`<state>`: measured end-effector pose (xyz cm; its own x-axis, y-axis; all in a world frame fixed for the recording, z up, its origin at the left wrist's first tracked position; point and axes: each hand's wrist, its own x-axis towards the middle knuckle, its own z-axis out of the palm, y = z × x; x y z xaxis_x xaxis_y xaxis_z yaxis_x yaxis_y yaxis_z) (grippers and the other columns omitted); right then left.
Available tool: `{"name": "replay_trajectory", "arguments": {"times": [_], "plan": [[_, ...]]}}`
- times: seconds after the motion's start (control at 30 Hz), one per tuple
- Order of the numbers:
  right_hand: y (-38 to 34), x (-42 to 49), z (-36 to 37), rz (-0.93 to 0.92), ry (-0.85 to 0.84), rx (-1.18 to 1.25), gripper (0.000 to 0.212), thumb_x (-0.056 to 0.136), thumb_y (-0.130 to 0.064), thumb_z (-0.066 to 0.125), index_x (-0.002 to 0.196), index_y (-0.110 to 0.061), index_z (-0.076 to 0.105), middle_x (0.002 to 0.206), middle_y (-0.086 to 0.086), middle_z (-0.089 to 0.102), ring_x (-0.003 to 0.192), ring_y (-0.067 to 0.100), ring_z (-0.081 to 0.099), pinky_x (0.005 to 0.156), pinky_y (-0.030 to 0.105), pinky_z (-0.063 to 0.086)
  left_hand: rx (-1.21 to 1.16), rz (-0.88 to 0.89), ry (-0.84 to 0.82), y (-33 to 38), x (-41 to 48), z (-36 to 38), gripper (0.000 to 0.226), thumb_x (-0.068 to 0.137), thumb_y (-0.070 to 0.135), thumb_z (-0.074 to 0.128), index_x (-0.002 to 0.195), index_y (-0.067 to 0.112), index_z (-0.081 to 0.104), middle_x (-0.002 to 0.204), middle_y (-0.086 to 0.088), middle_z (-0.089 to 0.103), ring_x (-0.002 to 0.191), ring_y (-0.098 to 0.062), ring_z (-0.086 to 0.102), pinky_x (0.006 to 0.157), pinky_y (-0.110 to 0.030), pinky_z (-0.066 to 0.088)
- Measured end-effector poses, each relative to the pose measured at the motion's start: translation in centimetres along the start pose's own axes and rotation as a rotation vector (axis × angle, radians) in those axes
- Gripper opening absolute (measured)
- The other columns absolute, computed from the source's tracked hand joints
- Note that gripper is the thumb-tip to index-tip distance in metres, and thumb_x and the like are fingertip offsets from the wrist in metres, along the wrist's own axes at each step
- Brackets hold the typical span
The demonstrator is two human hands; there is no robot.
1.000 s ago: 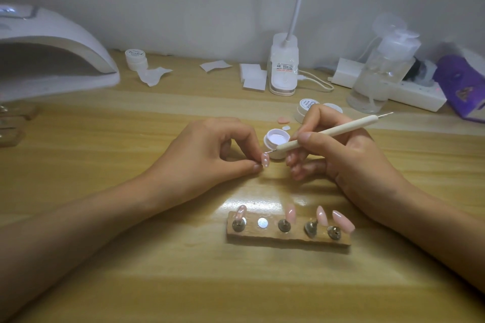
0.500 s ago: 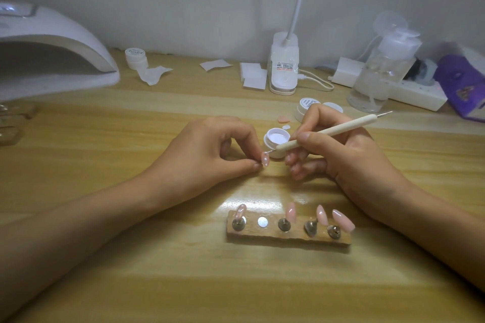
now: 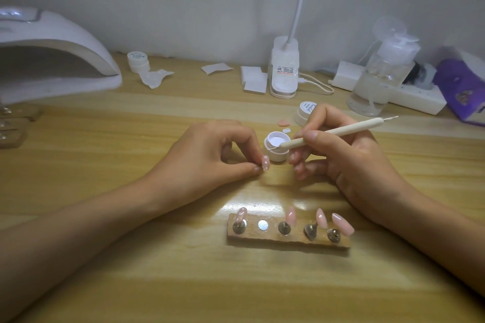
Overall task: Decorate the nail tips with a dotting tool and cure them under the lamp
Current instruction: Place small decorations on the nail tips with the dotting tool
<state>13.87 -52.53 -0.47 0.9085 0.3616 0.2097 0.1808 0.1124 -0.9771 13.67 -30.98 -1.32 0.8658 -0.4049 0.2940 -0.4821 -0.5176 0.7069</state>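
My left grip [image 3: 210,155] pinches a pink nail tip [image 3: 265,162] between thumb and forefinger. It holds the tip upright, low over the counter [image 3: 131,270], with its face toward me. Pale dots show on that face. My right grip [image 3: 349,162] is curled round the dotting tool [image 3: 333,134], held like a pen between thumb and fingers. The shaft slants up and away to the right. Its fine metal point lies just above the nail tip, and I cannot tell whether the two touch.

An open pot [image 3: 277,145] with white inside stands between my two grips, just behind the nail tip. Nearer to me than both grips lies a wooden holder [image 3: 288,240]. It carries four other tips [image 3: 290,215] on metal stands, and one bare round disc sits second from the left. The lamp [image 3: 52,60] sits well off to the left of my left grip, at the back of the counter.
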Motion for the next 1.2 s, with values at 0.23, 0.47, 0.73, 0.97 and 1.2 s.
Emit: {"name": "replay_trajectory", "arguments": {"times": [0.23, 0.47, 0.73, 0.97, 1.2], "plan": [[-0.2, 0.1, 0.0, -0.032, -0.006, 0.052, 0.018, 0.088, -0.019, 0.056, 0.071, -0.023, 0.06, 0.071, 0.009, 0.067, 0.062, 0.016, 0.063, 0.054, 0.024, 0.052, -0.005, -0.015, -0.018, 0.2, 0.0, 0.0, 0.016, 0.078, 0.019, 0.081, 0.076, 0.032, 0.071, 0.081, 0.02, 0.068, 0.058, -0.005, 0.043, 0.056, -0.013, 0.032], [-0.4, 0.5, -0.7, 0.044, 0.036, 0.192, 0.012, 0.089, -0.021, 0.05, 0.078, -0.018, 0.049, 0.07, 0.001, 0.064, 0.061, 0.01, 0.06, 0.052, 0.019, 0.048, -0.113, -0.093, -0.026, 1.5, 0.1, -0.9, 0.015, 0.079, 0.013, 0.079, 0.077, 0.025, 0.071, 0.077, 0.014, 0.071, 0.058, -0.006, 0.041, 0.054, -0.013, 0.034], [-0.4, 0.6, -0.9, 0.098, 0.06, 0.249, 0.009, 0.086, -0.024, 0.051, 0.082, -0.018, 0.044, 0.068, -0.002, 0.061, 0.058, 0.007, 0.056, 0.051, 0.016, 0.046, -0.241, 0.032, -0.038, 5.4, -2.7, -2.8, 0.011, 0.076, 0.034, 0.081, 0.077, 0.035, 0.069, 0.086, 0.015, 0.072, 0.074, 0.0, 0.048, 0.057, -0.011, 0.035], [-0.2, 0.7, -1.0, 0.104, 0.051, 0.239, 0.009, 0.086, -0.022, 0.051, 0.081, -0.016, 0.046, 0.067, -0.001, 0.06, 0.057, 0.008, 0.054, 0.052, 0.017, 0.046, -0.036, 0.044, -0.074, 4.5, -5.5, 0.2, 0.012, 0.083, 0.026, 0.077, 0.081, 0.033, 0.067, 0.097, 0.017, 0.065, 0.103, -0.014, 0.053, 0.083, -0.019, 0.04], [0.1, 0.9, -1.2, 0.103, 0.03, 0.238, 0.009, 0.087, -0.021, 0.051, 0.08, -0.016, 0.048, 0.067, 0.001, 0.061, 0.057, 0.009, 0.055, 0.051, 0.017, 0.047, -0.108, -0.029, -0.077, 4.1, -5.4, 0.6, 0.014, 0.084, 0.014, 0.074, 0.08, 0.024, 0.066, 0.078, 0.009, 0.062, 0.065, -0.007, 0.052, 0.06, -0.009, 0.036]]}}
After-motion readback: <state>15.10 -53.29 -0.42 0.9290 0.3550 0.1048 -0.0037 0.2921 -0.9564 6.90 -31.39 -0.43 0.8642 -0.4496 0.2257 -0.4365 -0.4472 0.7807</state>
